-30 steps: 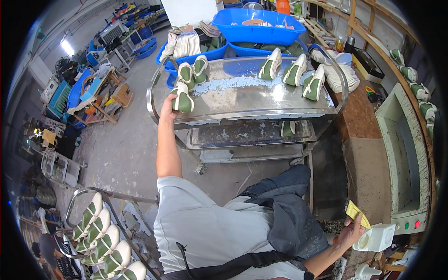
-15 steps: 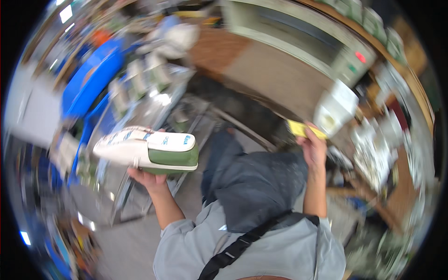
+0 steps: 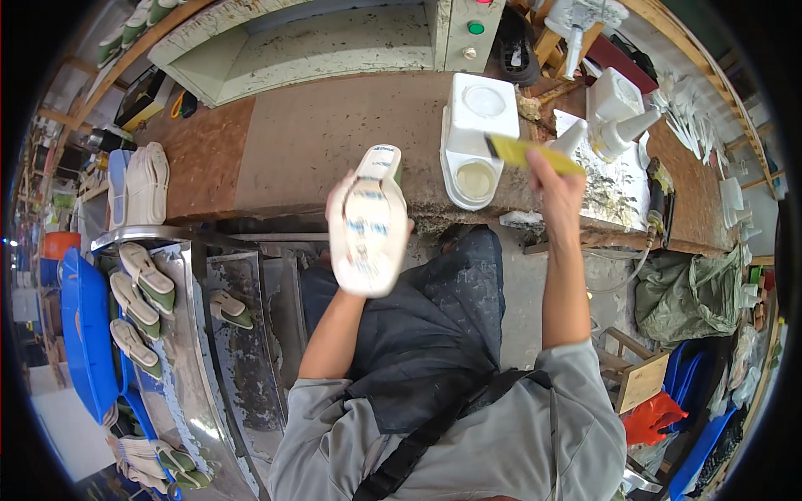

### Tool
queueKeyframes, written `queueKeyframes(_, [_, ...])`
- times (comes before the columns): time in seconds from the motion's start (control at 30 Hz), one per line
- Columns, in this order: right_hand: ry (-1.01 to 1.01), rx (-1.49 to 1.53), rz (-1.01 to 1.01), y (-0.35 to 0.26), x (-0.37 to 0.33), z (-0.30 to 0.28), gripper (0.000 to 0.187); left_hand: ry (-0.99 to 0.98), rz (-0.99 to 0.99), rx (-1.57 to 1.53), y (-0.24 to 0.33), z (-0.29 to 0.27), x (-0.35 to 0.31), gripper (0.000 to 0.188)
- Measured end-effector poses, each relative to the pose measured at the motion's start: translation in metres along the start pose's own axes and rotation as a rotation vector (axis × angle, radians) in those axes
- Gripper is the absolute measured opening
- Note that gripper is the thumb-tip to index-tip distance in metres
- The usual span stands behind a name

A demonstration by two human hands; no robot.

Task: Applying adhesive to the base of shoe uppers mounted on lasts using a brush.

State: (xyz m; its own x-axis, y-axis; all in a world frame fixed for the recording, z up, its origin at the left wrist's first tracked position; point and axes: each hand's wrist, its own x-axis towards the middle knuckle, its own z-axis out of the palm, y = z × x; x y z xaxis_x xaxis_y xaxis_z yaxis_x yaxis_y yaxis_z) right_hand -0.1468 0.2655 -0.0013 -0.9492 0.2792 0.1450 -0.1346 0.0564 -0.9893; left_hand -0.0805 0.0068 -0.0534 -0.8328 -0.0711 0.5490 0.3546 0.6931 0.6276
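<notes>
My left hand holds a white and green shoe from behind, so most of its fingers are hidden. The shoe's pale, printed face is turned up, with the narrow end pointing away from me and the broad end near. In my right hand is a flat yellow brush, gripped by its handle, its dark tip pointing left. That tip hangs over a white plastic container, whose round front opening shows a pale fill.
A brown workbench runs below a pale metal housing. White bottles and a hose-fed tool stand at right. More shoes sit on a metal rack at left, beside a blue bin.
My view has swung left to right, from the rack toward the bench. The shoe has turned from lying sideways to pointing away from me. The brush has come over the white container.
</notes>
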Motion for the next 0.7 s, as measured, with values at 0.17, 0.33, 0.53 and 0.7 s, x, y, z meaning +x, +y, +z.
queueKeyframes(0.17, [-0.119, -0.146, 0.043, 0.015, -0.032, -0.005, 0.015, 0.057, -0.078, -0.362, 0.010, 0.016, -0.015, 0.089])
queueKeyframes(0.33, [-0.185, -0.385, -0.129, 0.034, -0.032, 0.009, 0.014, 0.007, -0.425, -0.621, -0.004, 0.023, -0.024, 0.091])
queueKeyframes(0.53, [-0.211, -0.436, -0.245, 0.037, -0.029, 0.013, 0.012, 0.015, -0.576, -1.034, -0.010, 0.021, -0.021, 0.063])
queueKeyframes(0.7, [-0.240, -0.382, -0.052, 0.039, -0.027, 0.013, 0.013, -0.027, -0.827, -1.742, -0.006, 0.024, -0.020, 0.046])
